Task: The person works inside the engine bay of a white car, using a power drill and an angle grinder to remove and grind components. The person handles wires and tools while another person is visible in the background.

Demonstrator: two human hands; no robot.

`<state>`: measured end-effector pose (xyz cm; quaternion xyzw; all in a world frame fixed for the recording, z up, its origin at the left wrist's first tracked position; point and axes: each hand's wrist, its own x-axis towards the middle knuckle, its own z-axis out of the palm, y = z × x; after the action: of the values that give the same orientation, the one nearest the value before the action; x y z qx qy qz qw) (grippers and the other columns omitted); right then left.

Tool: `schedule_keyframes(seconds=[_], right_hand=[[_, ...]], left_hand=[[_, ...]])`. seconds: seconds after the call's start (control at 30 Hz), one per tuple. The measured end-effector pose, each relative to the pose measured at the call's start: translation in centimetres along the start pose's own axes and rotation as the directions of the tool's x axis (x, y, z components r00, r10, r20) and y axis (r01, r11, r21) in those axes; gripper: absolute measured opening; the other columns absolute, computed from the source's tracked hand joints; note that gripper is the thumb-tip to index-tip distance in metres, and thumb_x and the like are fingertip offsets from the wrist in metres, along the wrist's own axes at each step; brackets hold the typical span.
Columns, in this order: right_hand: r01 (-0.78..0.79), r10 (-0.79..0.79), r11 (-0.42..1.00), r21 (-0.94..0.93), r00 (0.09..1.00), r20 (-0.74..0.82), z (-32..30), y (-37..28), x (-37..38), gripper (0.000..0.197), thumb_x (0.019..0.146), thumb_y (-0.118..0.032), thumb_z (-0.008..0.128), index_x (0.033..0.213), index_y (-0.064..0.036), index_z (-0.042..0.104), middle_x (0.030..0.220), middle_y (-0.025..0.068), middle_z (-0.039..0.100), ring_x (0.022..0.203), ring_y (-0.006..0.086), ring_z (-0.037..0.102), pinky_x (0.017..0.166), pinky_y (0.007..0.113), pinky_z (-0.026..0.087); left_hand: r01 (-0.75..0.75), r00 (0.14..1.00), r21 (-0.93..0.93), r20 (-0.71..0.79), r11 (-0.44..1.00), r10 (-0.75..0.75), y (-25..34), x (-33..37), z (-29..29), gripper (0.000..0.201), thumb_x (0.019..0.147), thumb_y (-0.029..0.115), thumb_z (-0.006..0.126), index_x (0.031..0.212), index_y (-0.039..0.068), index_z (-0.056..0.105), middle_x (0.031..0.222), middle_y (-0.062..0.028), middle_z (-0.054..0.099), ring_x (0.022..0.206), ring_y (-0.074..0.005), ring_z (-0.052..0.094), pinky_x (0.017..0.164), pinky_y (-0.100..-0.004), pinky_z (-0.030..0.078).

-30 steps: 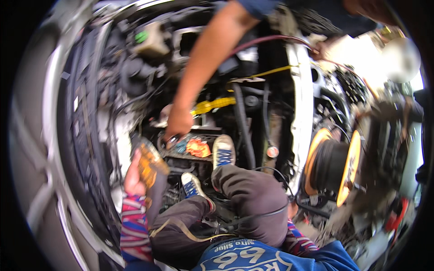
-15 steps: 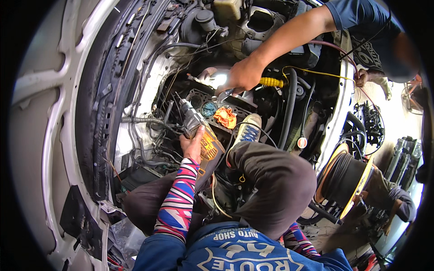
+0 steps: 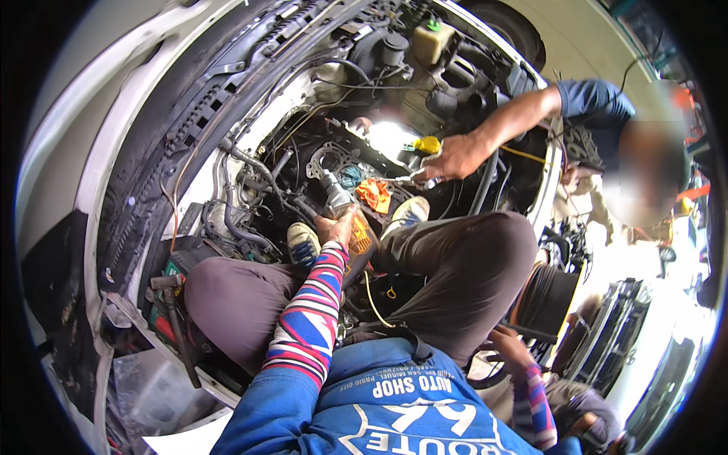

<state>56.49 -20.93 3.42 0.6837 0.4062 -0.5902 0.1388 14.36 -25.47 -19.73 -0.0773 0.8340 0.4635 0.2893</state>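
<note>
Drill (image 3: 364,236) partly behind left grip (image 3: 336,227)

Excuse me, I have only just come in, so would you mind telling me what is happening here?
The person sits in a car's engine bay, left hand gripping a power drill that points at the engine block; whether they touch is unclear. The right hand, apparently empty, is near a spool. A co-worker's hand holds a shiny metal tool near a bright light. An orange cloth lies on the block.
</note>
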Motion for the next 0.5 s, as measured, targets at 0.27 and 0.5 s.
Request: schedule_keyframes(seconds=[0.27,0.5], right_hand=[[0.63,-0.942,-0.229,-0.742,0.049,0.332,8.3,-30.1,-0.1,0.034,0.085,-0.021,0.073,0.113,-0.0025,0.067,0.113,0.0173,0.07,0.106,0.0377,0.065,0.093,0.048,0.052],[0.108,-0.525,-0.325,-0.94,0.806,0.274,17.6,-31.8,18.1,0.052,0.087,-0.047,0.063,0.125,-0.0122,0.071,0.129,0.0092,0.07,0.125,0.0294,0.062,0.107,0.053,0.039]], left_hand=[[0.153,0.987,0.282,-0.09,0.947,-0.133,-0.4,2.0,-0.2,0.092,0.068,0.057,0.089,0.127,0.003,0.043,0.124,-0.0259,0.064,0.112,-0.0425,0.067,0.099,-0.048,0.053],[0.164,0.981,0.218,-0.141,0.962,-0.135,0.1,3.8,-0.4,0.095,0.065,0.057,0.091,0.128,0.003,0.045,0.128,-0.0275,0.063,0.119,-0.0444,0.062,0.104,-0.048,0.048]])
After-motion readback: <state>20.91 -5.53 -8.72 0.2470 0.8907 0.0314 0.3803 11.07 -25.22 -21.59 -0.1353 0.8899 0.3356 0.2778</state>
